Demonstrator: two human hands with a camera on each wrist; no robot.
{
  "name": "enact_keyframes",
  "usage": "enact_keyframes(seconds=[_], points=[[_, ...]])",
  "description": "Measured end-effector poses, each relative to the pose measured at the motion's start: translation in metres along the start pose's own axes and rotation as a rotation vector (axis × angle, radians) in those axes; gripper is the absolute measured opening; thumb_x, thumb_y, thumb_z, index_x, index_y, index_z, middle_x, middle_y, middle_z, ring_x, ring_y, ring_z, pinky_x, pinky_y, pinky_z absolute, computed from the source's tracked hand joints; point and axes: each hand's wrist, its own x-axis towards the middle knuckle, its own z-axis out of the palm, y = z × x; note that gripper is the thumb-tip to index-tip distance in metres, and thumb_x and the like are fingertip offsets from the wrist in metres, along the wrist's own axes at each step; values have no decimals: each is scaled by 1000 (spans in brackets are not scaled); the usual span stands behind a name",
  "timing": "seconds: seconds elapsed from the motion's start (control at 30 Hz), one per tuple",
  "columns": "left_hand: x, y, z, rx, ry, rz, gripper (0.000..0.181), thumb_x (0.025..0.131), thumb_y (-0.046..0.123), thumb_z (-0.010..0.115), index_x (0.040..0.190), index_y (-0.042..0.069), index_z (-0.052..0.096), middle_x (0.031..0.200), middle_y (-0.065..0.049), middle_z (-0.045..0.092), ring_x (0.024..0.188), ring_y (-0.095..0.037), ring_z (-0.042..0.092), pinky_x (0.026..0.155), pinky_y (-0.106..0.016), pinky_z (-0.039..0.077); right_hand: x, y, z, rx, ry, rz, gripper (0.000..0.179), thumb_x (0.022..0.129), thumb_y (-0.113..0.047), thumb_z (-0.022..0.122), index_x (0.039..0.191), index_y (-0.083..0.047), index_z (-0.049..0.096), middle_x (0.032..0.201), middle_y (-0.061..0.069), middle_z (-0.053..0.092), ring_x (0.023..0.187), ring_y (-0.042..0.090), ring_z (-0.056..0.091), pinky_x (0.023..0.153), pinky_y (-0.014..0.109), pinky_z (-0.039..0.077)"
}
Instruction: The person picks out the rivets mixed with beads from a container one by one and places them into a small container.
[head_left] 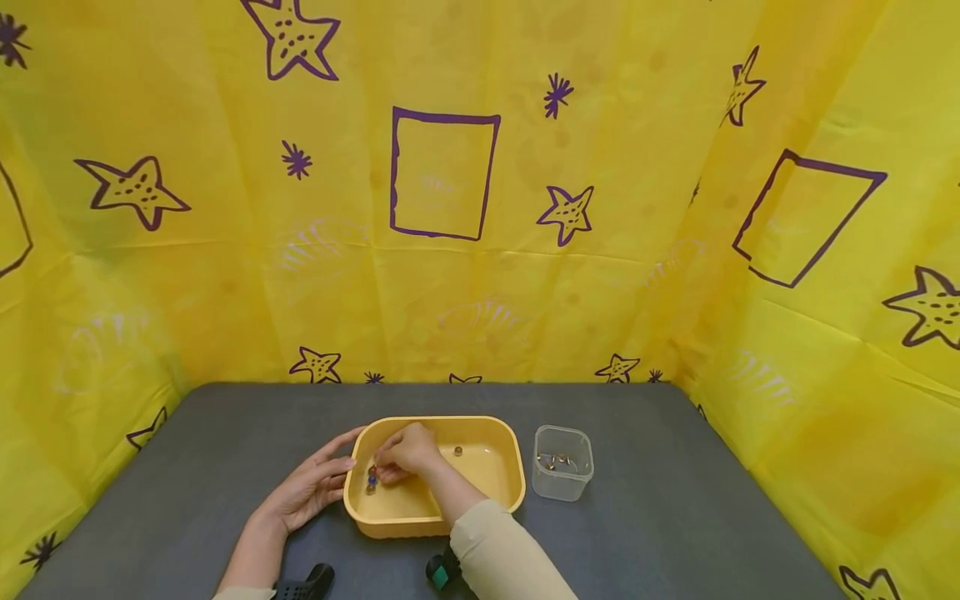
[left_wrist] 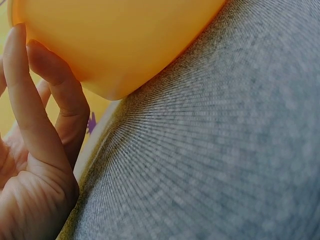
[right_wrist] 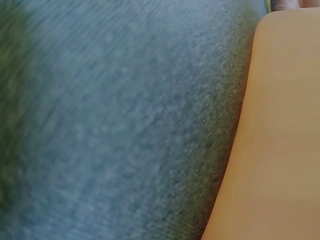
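A yellow plastic tub (head_left: pixel 483 517) with rounded corners sits on the grey surface. My left hand (head_left: pixel 311 485) is at its left side, loosely bent fingers touching the outer wall and rim; the left wrist view shows these fingers (left_wrist: pixel 22 95) close up against the tub. My right hand (head_left: pixel 408 454) reaches inside, at the tub's left end. Its thumb and fingertips pinch a small amber marble at the top of a short row, partly hidden by the fingers. Below it in that row are a blue marble (head_left: pixel 372 480) and a brownish marble (head_left: pixel 371 490).
Another brownish marble (head_left: pixel 458 451) lies alone toward the back of the tub. Right of the tub stands a clear plastic container (head_left: pixel 562 487) with several small brownish pieces inside. Yellow patterned cloth (head_left: pixel 450 317) hangs behind and at both sides of the grey table (head_left: pixel 660 517).
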Motion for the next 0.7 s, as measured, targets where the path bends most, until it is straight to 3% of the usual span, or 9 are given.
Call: enact_keyframes(seconds=[0.7], points=[[0, 1, 0, -5, 9, -12, 42, 107, 9, 39, 136, 39, 45, 130, -3, 60, 111, -13, 69, 88, -22, 60, -1, 4, -2, -38, 0, 4, 5, 80, 1, 77, 75, 3, 77, 63, 15, 72, 44, 9, 62, 44, 24, 56]])
